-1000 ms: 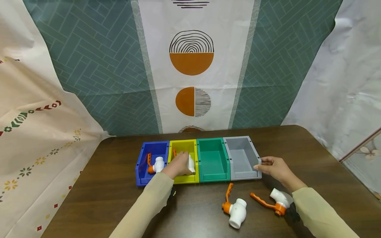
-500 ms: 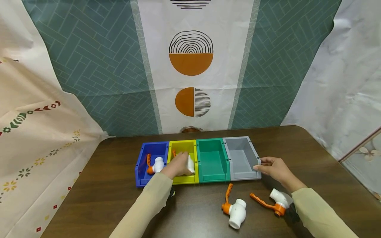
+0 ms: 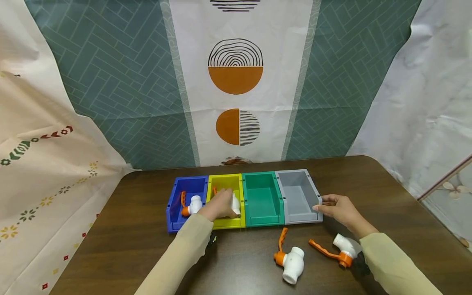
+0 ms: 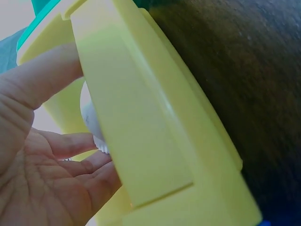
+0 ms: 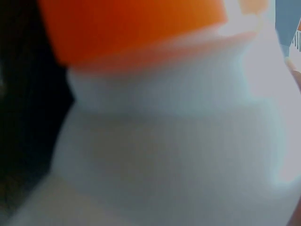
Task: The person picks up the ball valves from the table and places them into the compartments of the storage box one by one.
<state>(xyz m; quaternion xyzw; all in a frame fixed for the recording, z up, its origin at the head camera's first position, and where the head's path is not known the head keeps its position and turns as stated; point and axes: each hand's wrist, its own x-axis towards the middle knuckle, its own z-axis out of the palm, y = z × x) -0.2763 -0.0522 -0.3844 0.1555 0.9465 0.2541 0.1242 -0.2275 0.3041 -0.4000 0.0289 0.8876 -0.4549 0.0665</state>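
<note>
Reaching down into the yellow bin [image 3: 229, 223], my left hand [image 3: 219, 205] holds a white ball valve [image 3: 236, 205] with an orange lever, mostly covered by the hand. In the left wrist view the fingers [image 4: 77, 143] touch the valve's white body [image 4: 91, 115], while the bin's front wall hides the thumb tip. My right hand [image 3: 340, 208] pinches the right side wall of the grey bin [image 3: 304, 217] near its front corner. The right wrist view is filled by a blurred ball valve [image 5: 164, 141] close to the lens.
A blue bin [image 3: 179, 224] with another ball valve [image 3: 195, 204] stands at the left of the joined row. The green bin [image 3: 259, 196] sits between yellow and grey. Two ball valves, one at centre [image 3: 293, 266], one by the right forearm [image 3: 348, 246], lie on the brown table [image 3: 129, 229].
Both hands keep their places on the valve and the grey bin. The whole head view has shifted very slightly; nothing else visibly moves.
</note>
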